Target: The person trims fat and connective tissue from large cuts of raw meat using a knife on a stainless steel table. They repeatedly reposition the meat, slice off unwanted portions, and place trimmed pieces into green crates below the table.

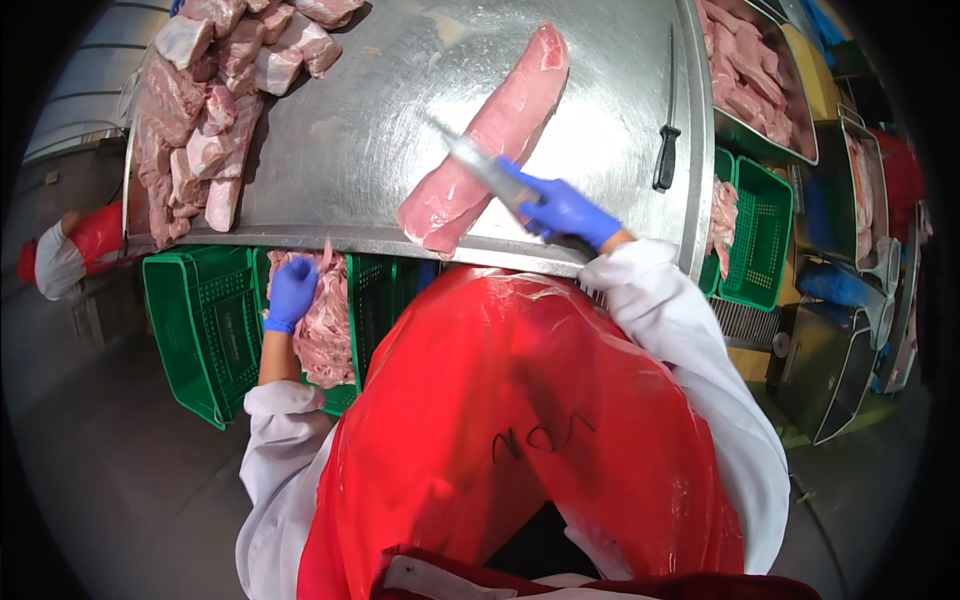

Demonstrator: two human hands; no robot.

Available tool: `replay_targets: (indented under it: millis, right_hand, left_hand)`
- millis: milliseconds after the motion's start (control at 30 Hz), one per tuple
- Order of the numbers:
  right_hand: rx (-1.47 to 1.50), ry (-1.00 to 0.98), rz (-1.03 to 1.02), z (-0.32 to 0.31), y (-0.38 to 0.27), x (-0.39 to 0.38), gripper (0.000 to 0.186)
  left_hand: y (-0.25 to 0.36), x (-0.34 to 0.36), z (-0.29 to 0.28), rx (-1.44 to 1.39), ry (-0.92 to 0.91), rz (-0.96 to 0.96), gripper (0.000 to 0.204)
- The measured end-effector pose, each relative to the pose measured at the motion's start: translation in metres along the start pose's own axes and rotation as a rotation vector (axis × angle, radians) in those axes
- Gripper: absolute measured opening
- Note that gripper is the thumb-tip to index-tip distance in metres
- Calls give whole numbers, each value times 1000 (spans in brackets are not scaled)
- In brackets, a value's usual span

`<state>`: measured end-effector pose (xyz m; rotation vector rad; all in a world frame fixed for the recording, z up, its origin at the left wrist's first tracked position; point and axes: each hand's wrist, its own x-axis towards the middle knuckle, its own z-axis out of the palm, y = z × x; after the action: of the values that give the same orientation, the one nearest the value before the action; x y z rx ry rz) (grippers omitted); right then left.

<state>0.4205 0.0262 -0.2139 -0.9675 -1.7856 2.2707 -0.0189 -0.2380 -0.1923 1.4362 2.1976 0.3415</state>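
My right hand [568, 212], in a blue glove, is closed round a knife [480, 168], with the index finger stretched along it. The blade, smeared by motion, crosses over a long pink piece of meat [500, 120] lying slantwise on the metal table. My left hand [293, 292], also gloved in blue, is low over a green crate of meat trimmings [330, 335], below the table's front edge. Its fingers are curled, and what they hold, if anything, is hidden. A thin strip of meat [327, 254] stands up right beside these fingers.
Large meat chunks [205, 110] are heaped at the table's [350, 150] far left. A black-handled sharpening steel [667, 155] lies near its right edge. Green crates [205, 335] [757, 235] stand at both sides. A metal tray [808, 150] of meat strips is at the upper right. A person [75, 250] is at left.
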Motion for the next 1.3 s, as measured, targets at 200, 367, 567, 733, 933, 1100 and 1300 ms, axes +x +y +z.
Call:
replay_targets:
  millis: [200,367,567,733,933,1100,1300]
  right_hand:
    - [-669,472,-294,-65,-13,81,64]
    - [-1042,283,15,-29,5,55,77]
    - [-999,196,119,-12,36,-25,88]
    - [-979,238,130,0,56,-59,76]
    - [-612,444,-94,-11,105,-165,73]
    - [-396,724,-95,-16,115,-192,71]
    - [-254,901,-120,-24,104,-195,72]
  left_hand:
    - [121,67,87,253,134,290,74]
    - [234,114,166,473,23,177,89]
    - [234,183,134,320,-68,1,81]
    - [149,237,109,-277,-180,-128,71]
    - [164,207,87,-1555,-491,-178,69]
    - [383,278,37,-1560,-616,68,21]
    - [465,358,116,-57,-26,493,97]
